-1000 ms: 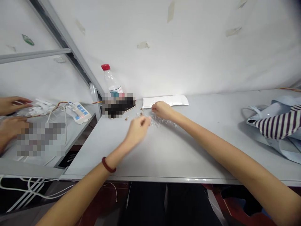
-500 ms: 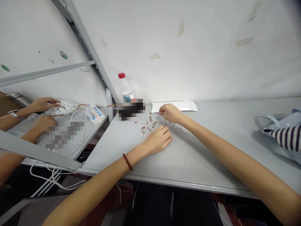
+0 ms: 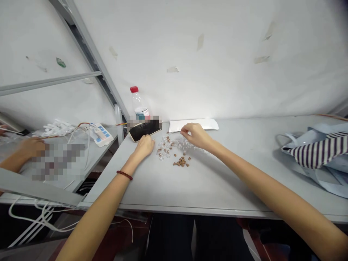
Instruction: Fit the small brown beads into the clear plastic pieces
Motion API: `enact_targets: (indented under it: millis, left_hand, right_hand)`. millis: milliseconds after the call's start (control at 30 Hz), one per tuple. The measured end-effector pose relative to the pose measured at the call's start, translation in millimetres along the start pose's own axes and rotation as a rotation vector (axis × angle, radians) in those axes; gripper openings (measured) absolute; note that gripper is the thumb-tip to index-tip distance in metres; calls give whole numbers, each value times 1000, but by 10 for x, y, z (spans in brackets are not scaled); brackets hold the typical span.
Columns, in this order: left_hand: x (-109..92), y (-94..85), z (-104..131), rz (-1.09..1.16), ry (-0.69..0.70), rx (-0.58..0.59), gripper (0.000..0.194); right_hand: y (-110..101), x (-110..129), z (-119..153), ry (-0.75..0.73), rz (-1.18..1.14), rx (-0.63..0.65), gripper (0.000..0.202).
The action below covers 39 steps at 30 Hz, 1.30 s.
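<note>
My left hand point(image 3: 145, 145) is closed at the left of the table, just in front of a dark phone point(image 3: 145, 129); whatever its fingertips pinch is hidden. To its right lie small clear plastic pieces point(image 3: 164, 148), some with brown bits in them. A small heap of brown pieces point(image 3: 181, 162) sits nearer the table's front edge. My right hand point(image 3: 192, 133) hovers by the white packet point(image 3: 206, 124), thumb and fingertips pinched together on something too small to make out. More clear pieces point(image 3: 187, 145) spread below it.
A red-capped bottle point(image 3: 138, 103) stands behind the phone. At the right lies a striped, pale blue bag point(image 3: 315, 150). Beyond a metal frame at the left, another person's hand point(image 3: 29, 146) is near white parts point(image 3: 58, 127) and a power strip point(image 3: 101, 135).
My left hand has moved left towards the phone, uncovering the brown heap. My right hand stays by the white packet. The view has shifted slightly to the right.
</note>
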<state>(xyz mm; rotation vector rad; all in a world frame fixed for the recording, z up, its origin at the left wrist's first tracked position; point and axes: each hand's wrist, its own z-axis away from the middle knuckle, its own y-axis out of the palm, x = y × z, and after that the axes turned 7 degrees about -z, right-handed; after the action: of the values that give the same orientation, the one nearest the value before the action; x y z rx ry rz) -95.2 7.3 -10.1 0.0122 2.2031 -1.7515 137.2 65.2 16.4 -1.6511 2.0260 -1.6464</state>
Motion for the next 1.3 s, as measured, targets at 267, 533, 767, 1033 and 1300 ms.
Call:
enact_targets:
  millis: [267,533,767,1033,1300]
  left_hand:
    - [-885,-332,144,783,410,334,12]
    - [-574,-394,103,1170,5,405,18]
    - [-215,-398,163,1165,-181,604,9]
    - [-297,-145,86,522,126,324,14]
    - [-381,-3,-10,200,276,317,5]
  right_hand:
    - [-94,170,355,146,-606,36,30]
    - [4,215,419,38,-313,-101,21]
    - [41,84,431,43,296,280,17]
    - [76,-43,412,99,256,168,16]
    - [154,-132,432,55,158,92,14]
